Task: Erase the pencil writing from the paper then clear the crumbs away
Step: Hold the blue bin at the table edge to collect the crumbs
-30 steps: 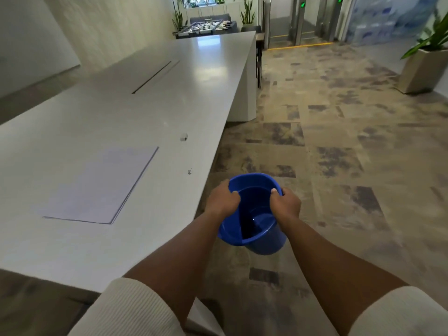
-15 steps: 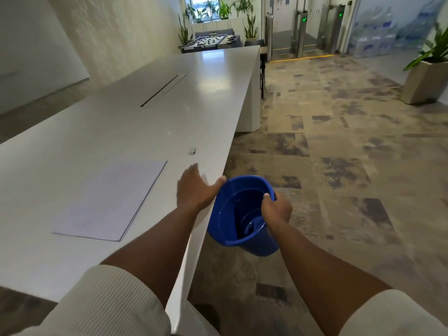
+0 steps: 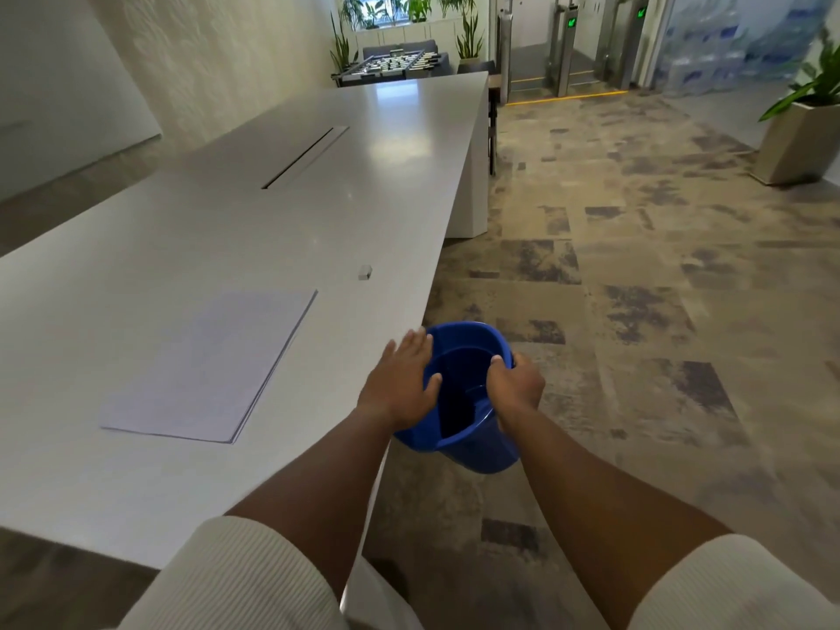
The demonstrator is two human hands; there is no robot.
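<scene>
A stack of white paper (image 3: pixel 213 366) lies flat on the long white table (image 3: pixel 227 229). A small grey eraser (image 3: pixel 365 271) sits beyond it, near the table's right edge. My right hand (image 3: pixel 516 386) grips the rim of a blue bucket (image 3: pixel 468 420), held just below and against that edge. My left hand (image 3: pixel 402 384) lies with straight fingers at the table's edge, its fingertips over the bucket's left rim. Crumbs are too small to make out.
A cable slot (image 3: pixel 304 157) runs along the table's middle. Carpeted floor (image 3: pixel 636 311) spreads to the right, with a planter (image 3: pixel 800 138) at the far right. A foosball table (image 3: pixel 391 65) and turnstiles (image 3: pixel 563 61) stand at the far end.
My left hand let go of the bucket's rim, moved onto the table edge, then slid toward the bucket. My right hand keeps holding the bucket, now raised against the table edge.
</scene>
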